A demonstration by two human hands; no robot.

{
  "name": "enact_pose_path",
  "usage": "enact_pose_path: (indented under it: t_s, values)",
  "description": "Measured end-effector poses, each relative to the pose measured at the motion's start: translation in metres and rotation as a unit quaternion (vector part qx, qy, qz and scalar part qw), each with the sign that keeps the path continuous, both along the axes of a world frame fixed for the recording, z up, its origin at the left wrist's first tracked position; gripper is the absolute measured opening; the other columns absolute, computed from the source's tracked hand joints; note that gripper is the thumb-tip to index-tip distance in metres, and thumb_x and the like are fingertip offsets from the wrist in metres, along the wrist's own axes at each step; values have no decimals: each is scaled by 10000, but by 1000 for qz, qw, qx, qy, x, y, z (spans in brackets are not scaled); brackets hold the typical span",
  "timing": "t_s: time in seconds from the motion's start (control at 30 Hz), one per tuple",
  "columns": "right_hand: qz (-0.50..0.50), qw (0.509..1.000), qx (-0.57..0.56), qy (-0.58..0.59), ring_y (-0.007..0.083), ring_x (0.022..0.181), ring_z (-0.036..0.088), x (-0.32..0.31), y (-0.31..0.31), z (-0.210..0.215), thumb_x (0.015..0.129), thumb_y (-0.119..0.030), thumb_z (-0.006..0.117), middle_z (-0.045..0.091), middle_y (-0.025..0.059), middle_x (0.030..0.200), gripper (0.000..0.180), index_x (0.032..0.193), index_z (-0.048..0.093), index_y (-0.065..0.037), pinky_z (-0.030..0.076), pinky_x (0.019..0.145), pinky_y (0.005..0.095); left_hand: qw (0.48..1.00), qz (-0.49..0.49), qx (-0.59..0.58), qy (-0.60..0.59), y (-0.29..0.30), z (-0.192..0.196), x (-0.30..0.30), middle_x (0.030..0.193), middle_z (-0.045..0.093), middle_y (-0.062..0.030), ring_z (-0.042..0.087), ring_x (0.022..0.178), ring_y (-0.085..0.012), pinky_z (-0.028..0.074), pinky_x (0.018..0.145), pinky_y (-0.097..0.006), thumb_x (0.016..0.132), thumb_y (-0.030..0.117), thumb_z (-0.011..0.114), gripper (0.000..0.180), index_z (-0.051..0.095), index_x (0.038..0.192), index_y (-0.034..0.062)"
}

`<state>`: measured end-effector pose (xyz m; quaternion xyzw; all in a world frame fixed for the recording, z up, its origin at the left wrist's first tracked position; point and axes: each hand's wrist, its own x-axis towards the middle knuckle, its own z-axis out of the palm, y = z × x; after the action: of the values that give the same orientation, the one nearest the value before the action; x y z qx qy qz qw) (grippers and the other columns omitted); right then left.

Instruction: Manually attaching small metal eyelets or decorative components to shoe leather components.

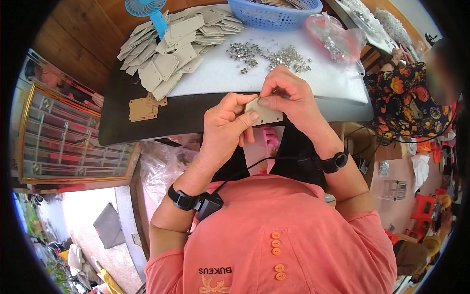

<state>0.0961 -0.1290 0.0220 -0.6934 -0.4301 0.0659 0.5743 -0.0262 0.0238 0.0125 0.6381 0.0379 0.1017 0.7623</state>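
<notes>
Near the table's front edge, my left hand grips a small beige card with a few small holes or studs along its lower edge. Thumb and fingers of my right hand are pinched together at the card's upper edge; whatever is between their tips is too small to make out. Just beyond lie two loose heaps of small shiny metal pieces, a left heap and a right heap, on a white sheet. A large pile of similar beige cards spreads to the left.
A few brown cards lie on the black tabletop at the left. A blue fan stands behind the card pile. At the back are a blue basket and a red tray in clear plastic. Another person's flowered garment shows at right.
</notes>
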Motion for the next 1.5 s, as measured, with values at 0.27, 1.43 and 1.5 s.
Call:
enact_pose_path:
  t_s: [0.27, 1.43, 1.5]
  values:
    - [-5, 990, 51, 133, 58, 755, 566, -18, -17, 10, 862, -14, 702, 638, -11, 794, 85, 931, 655, -26, 456, 672, 217, 999, 4, 0, -41, -7, 7, -8, 870, 699, -101, 613, 579, -116, 457, 497, -213, 938, 23, 652, 244, 637, 1169, -53]
    - [-268, 878, -207, -339, 298, 881, 600, 26, -45, 10, 790, -80, 712, 623, 66, 867, 169, 954, 716, -121, 476, 778, 420, 995, 84, -15, 56, 9, 8, -16, 770, 717, -114, 517, 445, -59, 334, 382, -191, 835, -47, 648, 167, 682, 998, -57]
    - [-291, 847, -249, -368, 300, 933, 598, 40, -47, 4, 803, -94, 704, 608, 56, 894, 179, 971, 722, -152, 471, 818, 428, 995, 80, -19, 53, 8, 9, -10, 769, 717, -113, 518, 444, -61, 334, 381, -192, 835, -44, 647, 170, 682, 1001, -56]
